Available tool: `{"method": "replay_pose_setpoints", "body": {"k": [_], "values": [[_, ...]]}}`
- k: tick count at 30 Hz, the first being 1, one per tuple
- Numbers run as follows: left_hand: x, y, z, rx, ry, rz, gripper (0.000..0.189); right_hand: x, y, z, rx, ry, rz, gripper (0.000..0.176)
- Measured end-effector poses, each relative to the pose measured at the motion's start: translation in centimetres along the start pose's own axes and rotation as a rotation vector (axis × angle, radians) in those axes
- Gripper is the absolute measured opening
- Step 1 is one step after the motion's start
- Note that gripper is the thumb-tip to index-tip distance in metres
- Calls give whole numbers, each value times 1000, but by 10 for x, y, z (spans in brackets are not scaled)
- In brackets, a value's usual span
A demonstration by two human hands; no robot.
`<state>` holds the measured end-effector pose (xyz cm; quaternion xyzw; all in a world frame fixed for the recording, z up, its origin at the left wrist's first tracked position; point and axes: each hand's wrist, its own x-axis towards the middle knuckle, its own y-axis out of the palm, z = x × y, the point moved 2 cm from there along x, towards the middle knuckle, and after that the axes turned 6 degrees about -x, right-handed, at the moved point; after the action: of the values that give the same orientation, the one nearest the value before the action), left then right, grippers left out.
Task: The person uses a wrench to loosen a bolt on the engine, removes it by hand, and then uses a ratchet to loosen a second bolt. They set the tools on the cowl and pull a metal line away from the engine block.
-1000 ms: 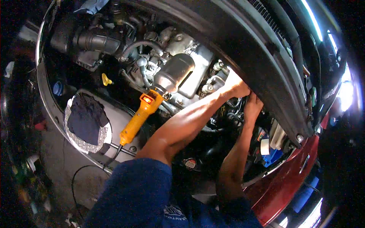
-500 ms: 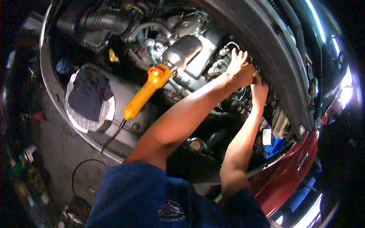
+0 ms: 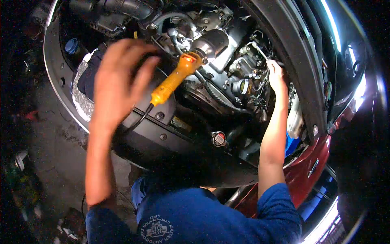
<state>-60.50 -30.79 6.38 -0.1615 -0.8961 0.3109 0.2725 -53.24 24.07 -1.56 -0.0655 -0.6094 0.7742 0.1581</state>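
Note:
My right hand (image 3: 277, 76) is deep in the engine bay, by the rear edge. Its fingers are closed around the lower end of a thin, bright metal bar or pipe (image 3: 260, 51); what exactly they hold is hard to make out. My left hand (image 3: 122, 77), blurred by motion, hangs over the front left of the bay with its fingers apart and nothing visible in them. Behind it, partly hidden, lies a dark cloth (image 3: 86, 77) on a whitish striped one (image 3: 81, 101). A yellow-handled work lamp (image 3: 170, 85) rests across the engine, its metal hood (image 3: 213, 42) towards the middle.
A radiator cap (image 3: 218, 139) sits near the front panel (image 3: 154, 140). An oil filler cap (image 3: 243, 86) is left of my right forearm. A blue cap (image 3: 72, 45) stands at the far left. The red fender (image 3: 302, 175) borders the right side. The lamp's cord (image 3: 140, 120) runs over the panel.
My left hand has left the spot beside my right hand and swung far left, to near the cloths. My right hand stays in the same area. The camera view has shifted slightly.

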Motion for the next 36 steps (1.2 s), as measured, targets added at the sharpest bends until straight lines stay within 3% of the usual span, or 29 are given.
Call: {"method": "replay_pose_setpoints", "body": {"k": [3, 5, 9, 11, 13, 16, 24, 27, 33, 35, 36], "values": [[-17, -3, 43, 125, -134, -135, 28, 14, -12, -4, -205, -103, -234, 37], [-13, 2, 40, 156, -107, -159, 30, 40, -16, -23, -456, -168, -345, 40], [-9, 5, 40, 198, -121, -110, 32, 65, -23, -2, -759, -340, -571, 45], [-8, 3, 41, 184, -157, -99, 30, 77, -23, -1, -733, -334, -451, 43], [-7, 3, 41, 186, -146, -94, 29, 78, -26, -8, -567, -221, -131, 39], [-7, 3, 44, 187, -133, -104, 26, 82, -16, -10, -371, -112, 105, 35], [-6, 3, 50, 167, -127, -69, 23, 91, 1, -1, -258, -9, 184, 34], [-3, 2, 50, 169, -117, -62, 23, 98, -7, -3, -248, -5, 86, 34], [-1, 0, 47, 118, -155, -63, 24, 61, -30, -9, -179, 94, -454, 34], [5, 1, 45, 21, -171, -104, 25, 54, -25, -11, -146, 139, -487, 34], [23, 2, 30, -44, -54, -61, 26, 46, -22, -16, -130, 163, -502, 34]]}}
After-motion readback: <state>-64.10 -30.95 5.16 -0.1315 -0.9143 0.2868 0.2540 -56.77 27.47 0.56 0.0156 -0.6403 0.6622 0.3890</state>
